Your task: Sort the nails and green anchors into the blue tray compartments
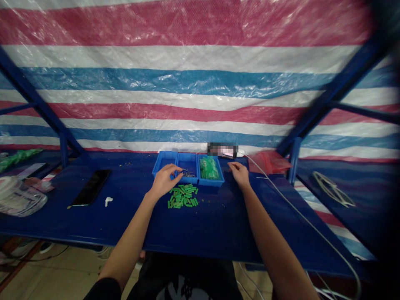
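No lettering, brand or number can be read. The white print (171, 291) on the black clothing (215, 271), bodyward of the left grip (165, 181) and right grip (240, 175), is illegible; the clear tub (29, 204) well left of the left grip is too blurred to read.

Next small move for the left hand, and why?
Probably pinch one thin metal piece with the left hand: it is right at the middle blue bin, where thin metal pieces lie loose, while the right hand is off beside the right blue bin. Can't tell whether either hand holds anything.
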The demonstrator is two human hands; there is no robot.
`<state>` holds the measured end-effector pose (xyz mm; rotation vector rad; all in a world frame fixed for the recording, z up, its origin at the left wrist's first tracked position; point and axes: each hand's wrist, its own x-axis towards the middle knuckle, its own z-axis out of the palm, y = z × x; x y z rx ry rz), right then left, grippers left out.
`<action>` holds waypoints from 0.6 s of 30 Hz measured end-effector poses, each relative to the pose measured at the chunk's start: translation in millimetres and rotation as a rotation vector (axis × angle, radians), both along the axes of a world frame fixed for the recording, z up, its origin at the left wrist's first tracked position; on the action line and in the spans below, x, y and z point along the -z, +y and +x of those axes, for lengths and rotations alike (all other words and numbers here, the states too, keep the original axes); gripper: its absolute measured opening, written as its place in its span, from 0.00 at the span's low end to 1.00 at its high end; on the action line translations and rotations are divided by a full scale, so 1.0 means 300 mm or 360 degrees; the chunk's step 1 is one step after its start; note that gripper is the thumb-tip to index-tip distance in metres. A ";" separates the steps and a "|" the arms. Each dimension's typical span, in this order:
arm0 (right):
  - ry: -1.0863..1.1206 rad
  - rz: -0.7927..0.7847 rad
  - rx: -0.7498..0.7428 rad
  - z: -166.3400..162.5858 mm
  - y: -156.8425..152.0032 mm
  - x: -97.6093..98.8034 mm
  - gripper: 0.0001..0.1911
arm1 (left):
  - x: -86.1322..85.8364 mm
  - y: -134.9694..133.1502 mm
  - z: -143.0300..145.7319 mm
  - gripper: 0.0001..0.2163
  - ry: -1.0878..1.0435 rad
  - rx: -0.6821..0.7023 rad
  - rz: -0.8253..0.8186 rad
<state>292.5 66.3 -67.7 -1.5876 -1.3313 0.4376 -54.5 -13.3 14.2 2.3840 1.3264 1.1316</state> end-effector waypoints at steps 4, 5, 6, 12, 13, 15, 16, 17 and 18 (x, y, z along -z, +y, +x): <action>-0.0011 0.0004 0.0009 0.000 -0.002 -0.001 0.21 | 0.010 -0.051 0.069 0.08 0.0198 0.0399 -0.0160; -0.0017 0.0003 0.0012 -0.001 -0.003 -0.002 0.21 | 0.015 -0.062 0.081 0.08 0.0276 0.0474 -0.0191; -0.0022 0.0002 0.0011 -0.001 -0.004 -0.003 0.21 | 0.019 -0.071 0.091 0.09 0.0354 0.0528 -0.0218; -0.0021 -0.0007 0.0021 -0.003 -0.005 -0.007 0.21 | 0.047 -0.083 0.117 0.10 0.0680 0.0627 -0.0286; -0.0025 -0.0010 0.0023 -0.003 -0.004 -0.006 0.21 | 0.050 -0.082 0.118 0.10 0.0696 0.0627 -0.0288; -0.0026 -0.0006 0.0015 -0.003 -0.004 -0.005 0.21 | 0.053 -0.080 0.119 0.09 0.0713 0.0628 -0.0285; -0.0024 -0.0003 0.0010 -0.003 -0.004 -0.004 0.21 | 0.053 -0.079 0.119 0.09 0.0717 0.0626 -0.0283; -0.0023 0.0001 0.0009 -0.003 -0.004 -0.004 0.21 | 0.052 -0.079 0.118 0.09 0.0717 0.0623 -0.0282; -0.0022 0.0002 0.0010 -0.003 -0.004 -0.003 0.21 | 0.050 -0.079 0.117 0.09 0.0713 0.0620 -0.0284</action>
